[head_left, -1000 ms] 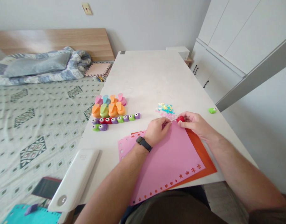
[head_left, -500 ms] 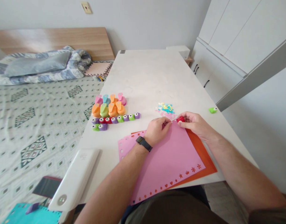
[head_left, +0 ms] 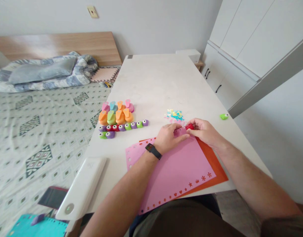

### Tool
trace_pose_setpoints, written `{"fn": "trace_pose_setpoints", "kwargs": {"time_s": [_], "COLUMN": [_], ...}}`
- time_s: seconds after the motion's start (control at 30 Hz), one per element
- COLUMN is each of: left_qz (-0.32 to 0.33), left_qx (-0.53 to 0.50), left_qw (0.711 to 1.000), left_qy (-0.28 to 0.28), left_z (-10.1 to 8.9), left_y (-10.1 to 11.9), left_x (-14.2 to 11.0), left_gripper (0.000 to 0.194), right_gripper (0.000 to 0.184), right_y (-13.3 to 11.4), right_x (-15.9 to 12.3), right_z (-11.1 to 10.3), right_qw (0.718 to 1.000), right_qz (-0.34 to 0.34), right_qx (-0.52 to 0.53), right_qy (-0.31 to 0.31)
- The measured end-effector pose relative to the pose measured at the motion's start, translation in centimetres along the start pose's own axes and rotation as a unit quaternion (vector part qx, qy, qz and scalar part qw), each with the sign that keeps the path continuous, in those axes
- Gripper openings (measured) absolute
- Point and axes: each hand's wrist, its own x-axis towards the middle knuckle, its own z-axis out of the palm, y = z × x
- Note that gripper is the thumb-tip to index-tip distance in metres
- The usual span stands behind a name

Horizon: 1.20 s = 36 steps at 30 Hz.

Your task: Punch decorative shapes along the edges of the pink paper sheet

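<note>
one small red punch (head_left: 189, 126), grasped by your right hand (head_left: 204, 130) between thumb and fingers, at the far right corner of the pink sheet (head_left: 176, 171), just beside your left fingertips. your left hand (head_left: 166, 136) rests on that sheet: thumb stretched toward the punch, other fingers bent at the far edge; cannot tell whether they pinch the paper. punched holes show between your left thumb and fingers.

the orange sheet (head_left: 217, 168) lies beneath the pink one, showing on the near side of your right fingers. a heap of tiny cutouts (head_left: 175, 115) lies just beyond the fingers of both hands. well left of your left fingers: eight large punches (head_left: 120, 118) in two rows, then a row of small punches (head_left: 128, 126). a green punch (head_left: 224, 116) sits apart, right of your right fingers. a long white case (head_left: 82, 187) lies left of your left fingers, nearer you.
</note>
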Motion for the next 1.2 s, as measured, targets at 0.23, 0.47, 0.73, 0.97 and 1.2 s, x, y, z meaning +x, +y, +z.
{"fn": "trace_pose_setpoints", "kwargs": {"time_s": [0.23, 0.47, 0.73, 0.97, 1.2], "left_qz": [0.015, 0.036, 0.030, 0.029, 0.040], "left_qx": [-0.021, -0.068, -0.061, -0.024, -0.027], "left_qw": [0.999, 0.995, 0.993, 0.994, 0.995], "left_qy": [-0.022, -0.071, -0.092, -0.101, -0.090], "left_z": [0.5, -0.2, -0.3, -0.6, -0.6], "left_y": [0.4, 1.2, 1.2, 1.2, 1.3], "left_x": [1.3, 1.8, 2.2, 2.2, 2.3], "left_gripper": [0.058, 0.042, 0.033, 0.034, 0.033], "right_gripper": [0.023, 0.024, 0.027, 0.031, 0.034], "right_y": [0.0, -0.2, -0.1, -0.3, -0.8], "right_x": [0.1, -0.1, -0.1, -0.1, -0.2], "right_z": [-0.1, -0.2, -0.2, 0.1, 0.1], "right_qw": [1.000, 1.000, 0.999, 0.998, 0.997], "right_qz": [-0.012, -0.014, -0.015, -0.027, -0.027], "right_qx": [-0.021, -0.014, -0.021, -0.060, -0.076], "right_qy": [-0.001, -0.015, -0.023, -0.023, 0.001]}}
